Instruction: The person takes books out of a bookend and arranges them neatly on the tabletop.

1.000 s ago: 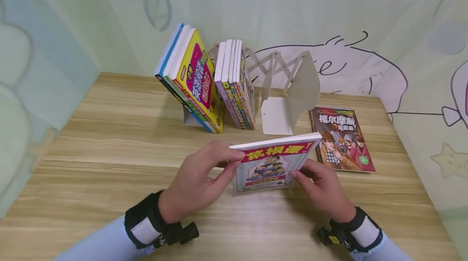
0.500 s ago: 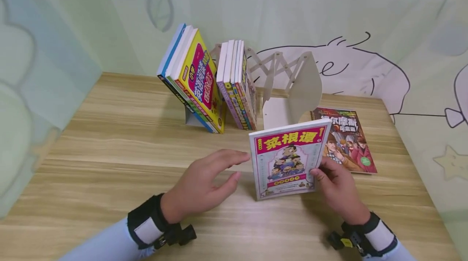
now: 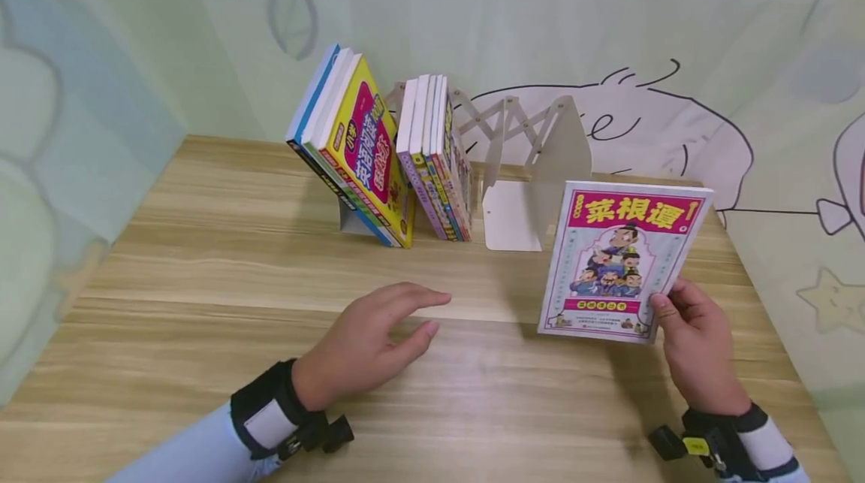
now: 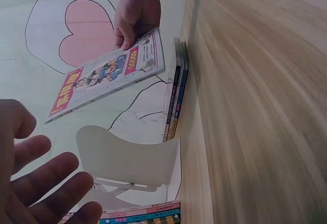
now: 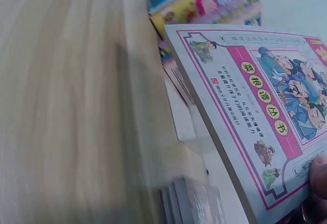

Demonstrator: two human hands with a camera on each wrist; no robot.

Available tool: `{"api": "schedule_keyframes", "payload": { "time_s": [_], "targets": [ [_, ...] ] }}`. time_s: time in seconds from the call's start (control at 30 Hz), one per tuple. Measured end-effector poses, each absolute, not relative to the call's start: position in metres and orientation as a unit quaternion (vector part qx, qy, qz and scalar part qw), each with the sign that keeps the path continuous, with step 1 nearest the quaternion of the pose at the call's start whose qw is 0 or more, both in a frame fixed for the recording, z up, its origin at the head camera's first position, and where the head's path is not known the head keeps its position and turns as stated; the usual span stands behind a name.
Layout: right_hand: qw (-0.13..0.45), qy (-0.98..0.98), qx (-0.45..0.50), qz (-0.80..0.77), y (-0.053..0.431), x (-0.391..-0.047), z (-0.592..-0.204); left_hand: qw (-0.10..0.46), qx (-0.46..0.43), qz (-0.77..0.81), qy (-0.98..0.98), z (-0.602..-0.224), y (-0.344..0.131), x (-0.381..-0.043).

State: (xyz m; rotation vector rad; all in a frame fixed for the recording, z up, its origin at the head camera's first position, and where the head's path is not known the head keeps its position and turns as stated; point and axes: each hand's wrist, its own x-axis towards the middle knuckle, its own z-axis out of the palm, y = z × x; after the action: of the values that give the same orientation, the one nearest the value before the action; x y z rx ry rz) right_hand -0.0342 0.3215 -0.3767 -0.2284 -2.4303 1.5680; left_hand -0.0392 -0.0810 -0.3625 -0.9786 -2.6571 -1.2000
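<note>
A thin comic-style book (image 3: 622, 261), with a pink title band and cartoon figures on its cover, is raised above the table in the head view. My right hand (image 3: 699, 344) pinches its lower right edge, thumb on the front cover. My left hand (image 3: 372, 340) hovers over the table with its fingers relaxed and nothing in them. Below the held book lie flat books (image 4: 176, 89), visible in the left wrist view but hidden behind it from the head. A white expandable bookend rack (image 3: 513, 216) stands behind, with a bare section at its right.
Large books, with a yellow one (image 3: 365, 145) in front, lean at the rack's left. Several thinner books (image 3: 432, 156) stand in the middle section. The wooden table (image 3: 223, 303) meets a printed wall (image 3: 378, 10) at the back.
My left hand has let go of the book. My right hand has carried it rightward and slightly up, turning its cover toward me, and it now covers the flat books.
</note>
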Motion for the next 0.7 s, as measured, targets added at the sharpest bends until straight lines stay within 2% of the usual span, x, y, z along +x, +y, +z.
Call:
{"api": "schedule_keyframes", "payload": {
  "time_s": [0.3, 0.53, 0.7],
  "targets": [
    [0.078, -0.698, -0.102, 0.704, 0.363, -0.041, -0.37, 0.062, -0.333, -0.394, -0.855, -0.366, -0.081, -0.038],
    [-0.007, -0.754, -0.193, 0.627, 0.371, -0.052, -0.374, 0.084, -0.354, -0.376, -0.852, -0.367, -0.08, -0.035],
    [-0.029, -0.793, -0.236, 0.561, 0.372, -0.059, -0.379, 0.088, -0.367, -0.358, -0.854, -0.368, -0.079, -0.034]
  ]
}}
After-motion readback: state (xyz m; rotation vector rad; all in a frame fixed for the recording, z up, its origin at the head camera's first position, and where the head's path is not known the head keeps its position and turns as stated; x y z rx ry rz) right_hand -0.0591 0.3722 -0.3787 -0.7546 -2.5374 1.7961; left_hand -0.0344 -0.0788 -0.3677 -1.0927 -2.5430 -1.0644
